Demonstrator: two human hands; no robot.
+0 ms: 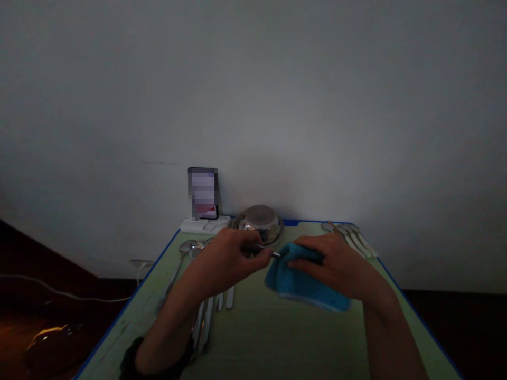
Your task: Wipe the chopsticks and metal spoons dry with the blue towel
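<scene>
Over the middle of the table, my left hand [233, 258] is closed around a slim metal utensil [276, 254]. Its kind I cannot make out, because the hand covers one end and cloth the other. Thumb and fingers of my right hand [332, 261] pinch a blue cloth [307, 287] around the utensil's right end; the cloth's lower edge hangs loose. Beneath my left forearm lie several metal pieces of cutlery, including a spoon [187, 246] and long handles [206, 322], partly hidden by the arm.
A shiny metal bowl [260, 215] rests upside down by the wall. Several spoons [358, 244] lie side by side at the back right. A device with a blurred screen [204, 192] stands behind a white object [206, 225]. The green table [285, 338] has blue edges.
</scene>
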